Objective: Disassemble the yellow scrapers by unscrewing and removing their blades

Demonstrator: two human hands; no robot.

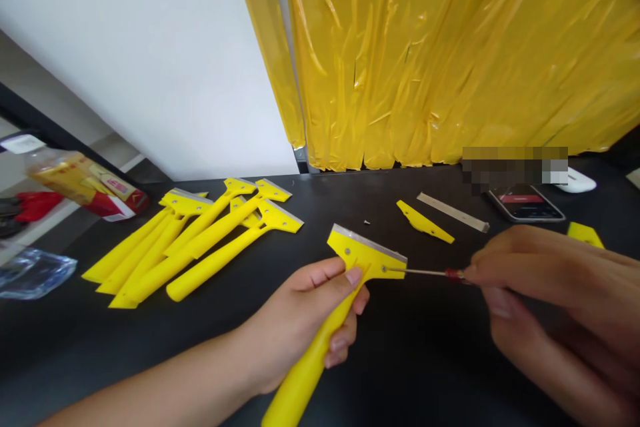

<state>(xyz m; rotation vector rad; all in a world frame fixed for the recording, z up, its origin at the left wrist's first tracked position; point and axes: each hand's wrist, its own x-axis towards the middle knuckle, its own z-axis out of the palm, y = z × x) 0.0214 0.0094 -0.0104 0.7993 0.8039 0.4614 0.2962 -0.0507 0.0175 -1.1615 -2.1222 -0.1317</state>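
My left hand (320, 307) is wrapped round the neck of a yellow scraper (307, 363), its thumb lying on the head. A metal blade (370, 243) runs along the scraper's far edge, and two screws show on the head. Between the fingers of my right hand (545, 307) is a thin screwdriver (425, 272) with a red collar; its tip meets the right screw (385, 269). Most of the screwdriver's handle is hidden by the fingers. Beyond the head lie a small loose screw (367, 222), a yellow clamp plate (425, 221) and a loose blade strip (453, 211).
Several yellow scrapers (220, 230) lie piled on the black table (210, 360) at the left. Farther left are a bottle (90, 180) and a clear plastic bag (37, 272). A phone (527, 203), a white object (577, 180) and another yellow piece (585, 235) are at the right.
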